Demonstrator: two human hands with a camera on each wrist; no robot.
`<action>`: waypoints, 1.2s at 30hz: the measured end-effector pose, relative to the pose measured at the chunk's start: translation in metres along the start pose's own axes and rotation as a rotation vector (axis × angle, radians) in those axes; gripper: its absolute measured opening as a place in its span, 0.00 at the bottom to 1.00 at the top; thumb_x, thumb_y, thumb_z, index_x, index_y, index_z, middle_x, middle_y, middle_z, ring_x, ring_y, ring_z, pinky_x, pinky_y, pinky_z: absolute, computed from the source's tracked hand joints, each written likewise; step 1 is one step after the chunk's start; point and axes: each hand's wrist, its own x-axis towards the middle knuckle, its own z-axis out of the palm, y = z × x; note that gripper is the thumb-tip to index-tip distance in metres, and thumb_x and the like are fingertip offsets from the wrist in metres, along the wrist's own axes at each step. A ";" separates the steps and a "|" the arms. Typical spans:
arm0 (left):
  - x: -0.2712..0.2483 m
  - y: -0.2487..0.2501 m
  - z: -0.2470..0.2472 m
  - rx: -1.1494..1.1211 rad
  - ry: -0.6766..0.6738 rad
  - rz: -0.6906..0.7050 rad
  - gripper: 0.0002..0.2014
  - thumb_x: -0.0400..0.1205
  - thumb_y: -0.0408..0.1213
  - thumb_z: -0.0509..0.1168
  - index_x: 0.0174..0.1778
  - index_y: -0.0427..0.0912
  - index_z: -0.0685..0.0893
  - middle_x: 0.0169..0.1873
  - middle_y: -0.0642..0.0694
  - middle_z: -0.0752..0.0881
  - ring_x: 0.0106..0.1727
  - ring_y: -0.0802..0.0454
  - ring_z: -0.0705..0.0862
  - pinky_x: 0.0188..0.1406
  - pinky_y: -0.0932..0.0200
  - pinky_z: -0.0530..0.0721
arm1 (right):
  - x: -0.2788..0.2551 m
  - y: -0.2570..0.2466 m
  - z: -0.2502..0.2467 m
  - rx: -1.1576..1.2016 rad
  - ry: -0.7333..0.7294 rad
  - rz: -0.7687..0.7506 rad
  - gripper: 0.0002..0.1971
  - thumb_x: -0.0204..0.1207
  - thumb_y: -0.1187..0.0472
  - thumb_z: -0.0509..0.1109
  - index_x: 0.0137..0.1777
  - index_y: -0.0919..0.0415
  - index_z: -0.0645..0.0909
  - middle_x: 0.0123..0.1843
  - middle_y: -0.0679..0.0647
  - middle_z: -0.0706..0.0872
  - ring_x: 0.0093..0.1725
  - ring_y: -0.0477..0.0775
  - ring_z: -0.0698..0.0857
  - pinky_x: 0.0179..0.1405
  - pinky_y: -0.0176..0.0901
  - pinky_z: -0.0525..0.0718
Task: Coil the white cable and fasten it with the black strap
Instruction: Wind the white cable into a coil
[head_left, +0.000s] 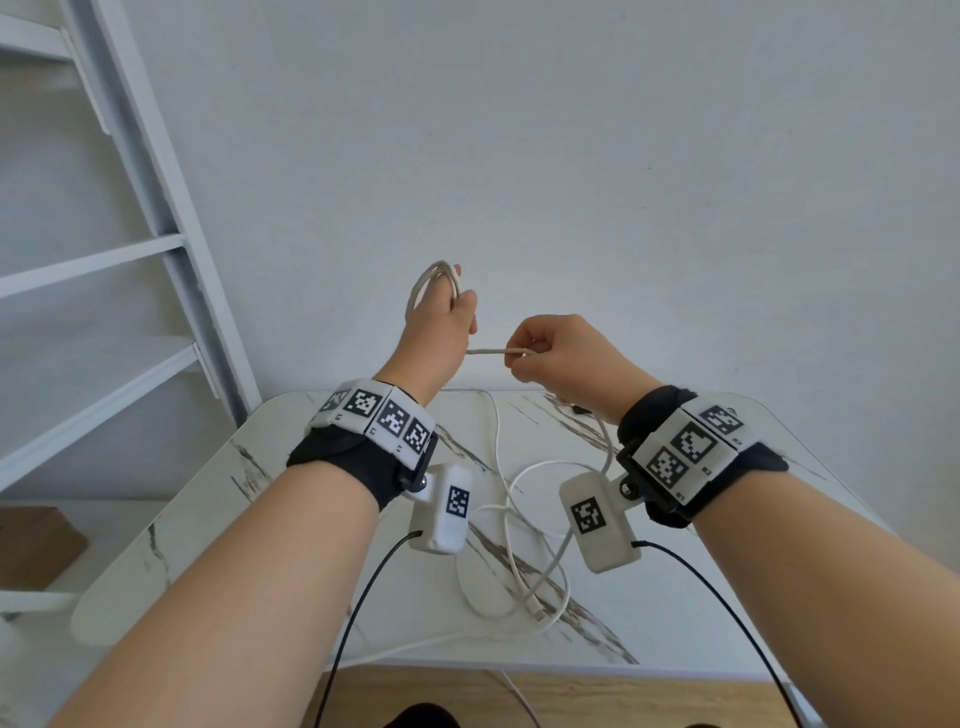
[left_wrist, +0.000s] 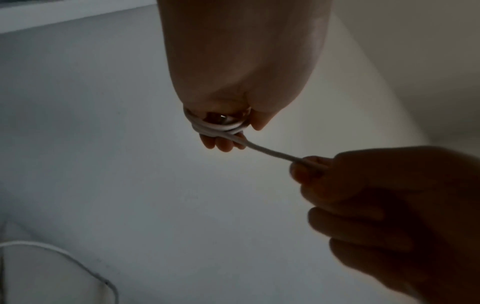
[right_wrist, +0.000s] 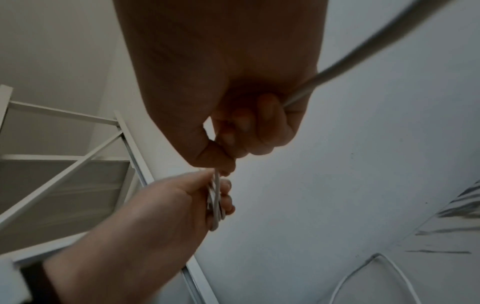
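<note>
Several loops of the white cable (head_left: 422, 283) are wound round the fingers of my raised left hand (head_left: 441, 327), which grips the coil (left_wrist: 215, 127). From it a short taut stretch (head_left: 488, 352) runs right to my right hand (head_left: 561, 358), which pinches the cable between thumb and curled fingers (left_wrist: 306, 162). Behind that fist the cable (right_wrist: 363, 47) drops down to loose loops on the marble table (head_left: 511, 545). In the right wrist view the coil (right_wrist: 215, 205) shows edge-on in my left hand (right_wrist: 168, 205). A small black piece (head_left: 579, 409), possibly the strap, lies on the table beyond my right wrist.
The white marble-patterned table (head_left: 208, 519) stands against a plain wall. A white metal shelf frame (head_left: 156, 208) rises at the left. The cable's plug end (head_left: 535, 613) lies near the table's front. Black camera leads hang from both wrists.
</note>
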 end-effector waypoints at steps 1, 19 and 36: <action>0.002 -0.003 -0.001 0.047 -0.001 -0.014 0.07 0.88 0.41 0.52 0.60 0.50 0.71 0.40 0.51 0.79 0.42 0.48 0.79 0.55 0.49 0.80 | 0.000 0.001 -0.002 0.023 0.027 -0.005 0.05 0.71 0.69 0.68 0.41 0.62 0.85 0.24 0.44 0.74 0.17 0.39 0.68 0.19 0.30 0.66; 0.002 -0.014 0.001 0.478 -0.141 -0.025 0.30 0.81 0.57 0.61 0.74 0.43 0.69 0.75 0.48 0.74 0.70 0.46 0.76 0.59 0.53 0.72 | 0.012 0.018 -0.015 -0.177 0.421 -0.235 0.08 0.80 0.61 0.67 0.57 0.53 0.82 0.33 0.46 0.78 0.34 0.45 0.77 0.37 0.40 0.77; -0.003 -0.019 -0.009 0.074 -0.256 -0.209 0.23 0.87 0.51 0.52 0.57 0.36 0.84 0.25 0.49 0.73 0.26 0.52 0.71 0.34 0.57 0.73 | 0.017 0.023 -0.021 0.420 0.366 0.030 0.12 0.80 0.55 0.69 0.45 0.65 0.83 0.19 0.49 0.71 0.16 0.47 0.65 0.18 0.35 0.64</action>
